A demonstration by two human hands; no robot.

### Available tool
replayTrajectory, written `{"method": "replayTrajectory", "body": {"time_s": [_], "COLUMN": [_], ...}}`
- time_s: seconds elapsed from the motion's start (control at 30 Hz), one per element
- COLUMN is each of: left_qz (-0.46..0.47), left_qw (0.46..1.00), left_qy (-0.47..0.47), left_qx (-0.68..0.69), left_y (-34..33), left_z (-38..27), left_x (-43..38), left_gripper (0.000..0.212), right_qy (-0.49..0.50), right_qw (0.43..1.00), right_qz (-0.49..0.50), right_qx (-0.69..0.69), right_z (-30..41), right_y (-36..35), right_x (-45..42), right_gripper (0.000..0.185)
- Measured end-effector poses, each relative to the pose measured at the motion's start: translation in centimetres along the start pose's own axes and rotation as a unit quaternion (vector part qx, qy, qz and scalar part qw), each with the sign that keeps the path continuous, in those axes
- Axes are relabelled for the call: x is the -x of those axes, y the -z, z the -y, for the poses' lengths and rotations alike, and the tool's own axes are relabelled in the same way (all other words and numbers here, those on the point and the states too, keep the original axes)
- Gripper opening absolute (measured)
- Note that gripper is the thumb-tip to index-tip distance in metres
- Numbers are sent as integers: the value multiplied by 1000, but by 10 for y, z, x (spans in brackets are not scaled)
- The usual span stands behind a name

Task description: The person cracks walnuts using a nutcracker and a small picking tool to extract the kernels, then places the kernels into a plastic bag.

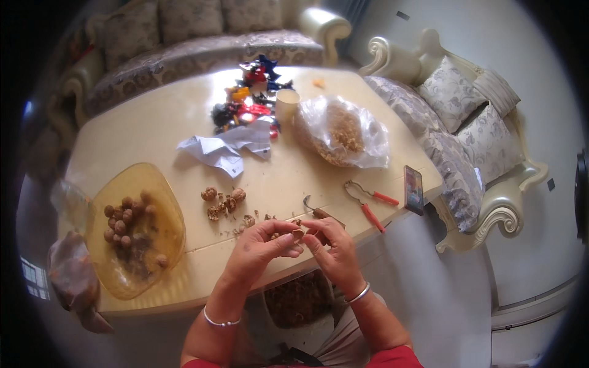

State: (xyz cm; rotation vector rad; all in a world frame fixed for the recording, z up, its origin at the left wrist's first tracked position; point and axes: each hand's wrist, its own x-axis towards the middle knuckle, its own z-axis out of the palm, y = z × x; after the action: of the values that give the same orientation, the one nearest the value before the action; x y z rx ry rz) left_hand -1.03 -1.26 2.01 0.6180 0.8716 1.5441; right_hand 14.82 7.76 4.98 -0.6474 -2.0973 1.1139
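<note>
My left hand [271, 246] and my right hand [329, 246] meet over the table's near edge, both gripping one piece of cracked walnut [298, 233] between the fingertips. Just beyond them lie a hooked pick with a wooden handle [324, 215] and shell fragments. A few whole and broken walnuts [238, 194] rest to the upper left. Red-handled nutcracker pliers [372, 216] lie spread on the right. At the left, an amber tray [172, 202] holds several whole walnuts [120, 227]. Below my hands, a container of dark shells [299, 299] stands under the table edge.
A plastic-lined bowl of walnut kernels [345, 131], a cup [288, 103], crumpled paper [216, 154] and colourful toy parts [251, 108] occupy the far side. A phone [413, 190] lies at the right edge, and a plastic bag [73, 271] at the left. Sofas [285, 46] border the table.
</note>
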Motion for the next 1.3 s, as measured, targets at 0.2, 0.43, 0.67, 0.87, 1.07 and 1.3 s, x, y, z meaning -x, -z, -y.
{"method": "replayTrajectory", "body": {"time_s": [0.2, 0.43, 0.67, 0.87, 1.07, 1.3], "left_qz": [0, -61, -83, -51, -39, -21], "left_qw": [1000, 979, 975, 980, 979, 955], "left_qy": [15, -109, -110, -90, -46, -26], "left_qx": [6, 162, 172, 173, 193, 295], "left_y": [-1, 4, 3, -3, 5, 8], "left_z": [3, 5, 4, 4, 0, 0], "left_x": [-2, -8, -10, -11, -7, -8], "left_gripper": [22, 26, 29, 25, 29, 35], "right_qy": [-20, -27, 5, 49, 72, 73], "right_qw": [996, 996, 957, 972, 946, 945], "right_qz": [-48, 68, 174, 9, -38, -29], "right_qx": [-72, 54, 233, 229, 313, 319], "right_z": [-17, 0, -8, -6, -37, -60], "right_y": [-7, 25, 37, 41, 28, 9], "right_x": [10, 43, 71, 34, -18, -29], "right_gripper": [10, 7, 16, 19, 22, 24]}}
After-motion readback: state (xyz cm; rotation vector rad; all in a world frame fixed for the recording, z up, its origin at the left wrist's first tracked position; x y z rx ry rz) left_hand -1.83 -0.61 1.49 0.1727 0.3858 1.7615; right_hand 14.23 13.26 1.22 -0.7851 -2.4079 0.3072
